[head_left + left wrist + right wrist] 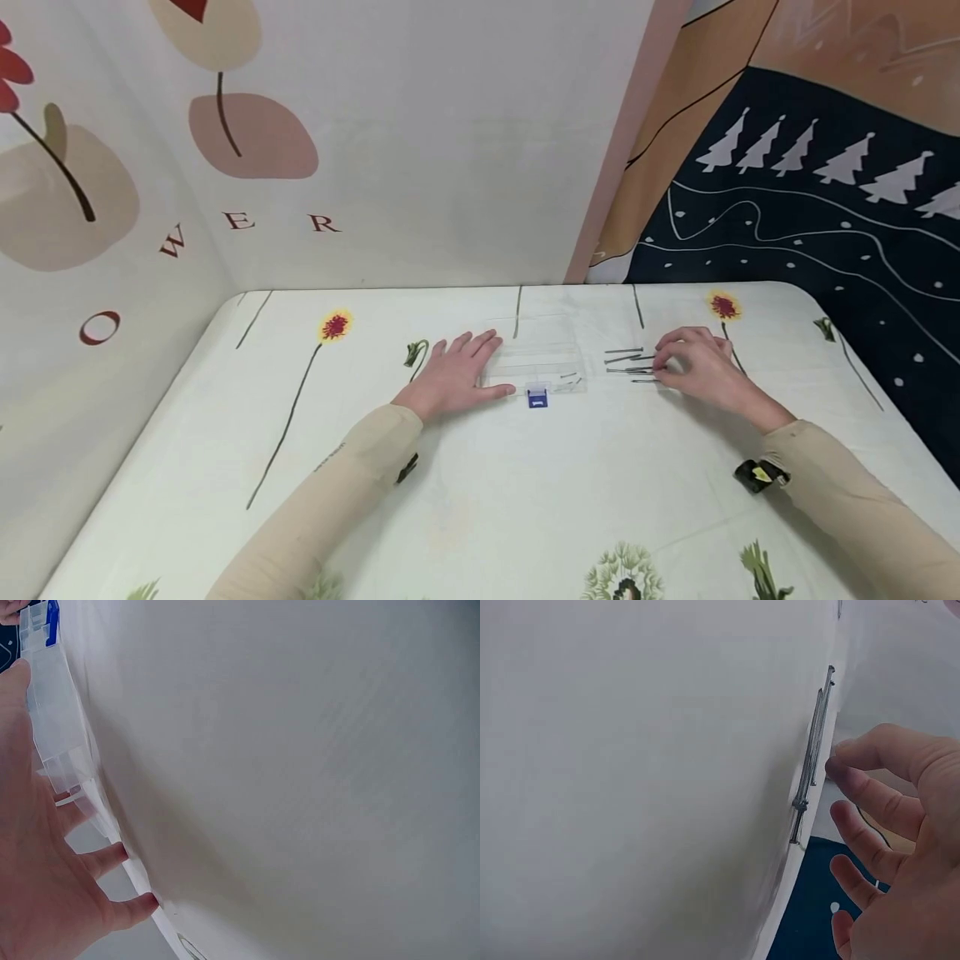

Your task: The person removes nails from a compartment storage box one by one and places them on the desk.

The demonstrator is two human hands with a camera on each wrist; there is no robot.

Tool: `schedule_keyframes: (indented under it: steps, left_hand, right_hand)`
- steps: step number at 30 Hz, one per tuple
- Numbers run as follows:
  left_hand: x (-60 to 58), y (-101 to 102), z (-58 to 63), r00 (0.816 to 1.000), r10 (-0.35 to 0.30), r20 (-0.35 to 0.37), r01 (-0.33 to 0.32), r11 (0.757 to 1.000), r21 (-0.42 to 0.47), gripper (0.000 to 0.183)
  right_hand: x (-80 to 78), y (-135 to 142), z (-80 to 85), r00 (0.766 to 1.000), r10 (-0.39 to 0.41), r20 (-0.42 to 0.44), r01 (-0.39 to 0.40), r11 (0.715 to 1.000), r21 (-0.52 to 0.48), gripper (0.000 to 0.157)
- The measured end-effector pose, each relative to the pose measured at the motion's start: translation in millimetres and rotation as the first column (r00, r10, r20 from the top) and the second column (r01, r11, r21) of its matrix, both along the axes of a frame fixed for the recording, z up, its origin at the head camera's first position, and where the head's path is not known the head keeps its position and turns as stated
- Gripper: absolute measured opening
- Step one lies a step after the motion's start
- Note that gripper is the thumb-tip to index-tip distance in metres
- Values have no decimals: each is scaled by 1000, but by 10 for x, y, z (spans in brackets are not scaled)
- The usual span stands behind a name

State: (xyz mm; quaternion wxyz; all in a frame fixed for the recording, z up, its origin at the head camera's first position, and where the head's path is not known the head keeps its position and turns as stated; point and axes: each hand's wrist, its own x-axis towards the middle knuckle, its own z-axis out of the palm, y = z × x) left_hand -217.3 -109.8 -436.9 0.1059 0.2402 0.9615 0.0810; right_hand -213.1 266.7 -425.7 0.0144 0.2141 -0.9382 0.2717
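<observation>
My left hand (456, 377) lies with spread fingers at the left side of a clear plastic box (531, 354), the thumb along its front edge. On the box's front is a blue latch (537, 398). Several small slim metal pieces (570, 377) show in its front right part. To the right of the box lie several long grey nails (624, 360), roughly side by side. My right hand (701, 362) is at their right end. In the right wrist view its thumb and forefinger tips (838, 761) meet beside the nails (810, 750); I cannot tell whether a nail is between them.
A white cloth (570, 483) printed with flowers covers the table. Behind it hangs a pale wall cloth (450, 167) with letters, and at the right a dark blue cloth (810, 217) with white trees. Black wrist devices (759, 475) sit at both sleeves.
</observation>
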Motion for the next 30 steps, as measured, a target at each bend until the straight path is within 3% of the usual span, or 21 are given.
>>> schedule_keyframes:
  steps: [14, 23, 30]
  left_hand:
    - [-6, -6, -17, 1000, 11, 13, -11, 1000, -6, 89]
    - [-7, 8, -18, 1000, 7, 7, -7, 1000, -4, 88]
    - [-8, 4, -20, 1000, 4, -1, -4, 1000, 0, 89]
  right_hand:
    - [-46, -244, -26, 998, 52, 19, -49, 989, -142, 6]
    - [-40, -439, 6, 993, 113, 44, -106, 985, -138, 15]
    - [-17, -617, 6, 975, 216, 41, -211, 971, -112, 23]
